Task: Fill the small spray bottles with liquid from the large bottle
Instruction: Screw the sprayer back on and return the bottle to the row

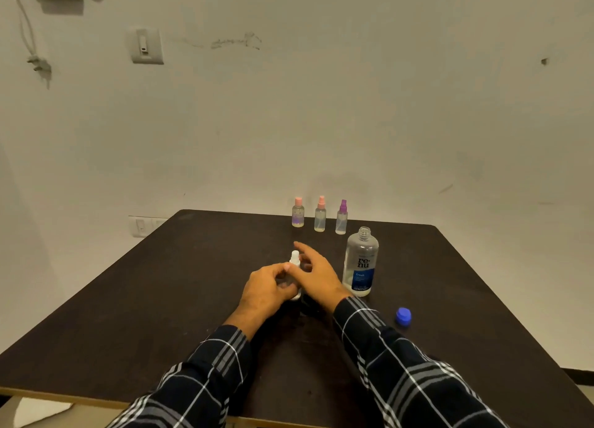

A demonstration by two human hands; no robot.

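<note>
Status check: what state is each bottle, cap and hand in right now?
Large bottle: upright, cap off.
Blue cap: off, lying on the table.
White-topped spray bottle: upright, top on, held.
Pink-capped bottle: upright, closed.
Pink-sprayer bottle: upright, sprayer on.
Purple-sprayer bottle: upright, sprayer on.
Left hand: grips the white-topped spray bottle.
Right hand: open, fingers extended beside it.

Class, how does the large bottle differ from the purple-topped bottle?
The large bottle is much taller and wider than the purple-topped bottle. The large bottle's neck is open, with no cap; the purple-topped bottle wears its spray top. The large bottle carries a printed label; the purple-topped bottle looks plain. Both are clear and stand upright on the table.
</note>
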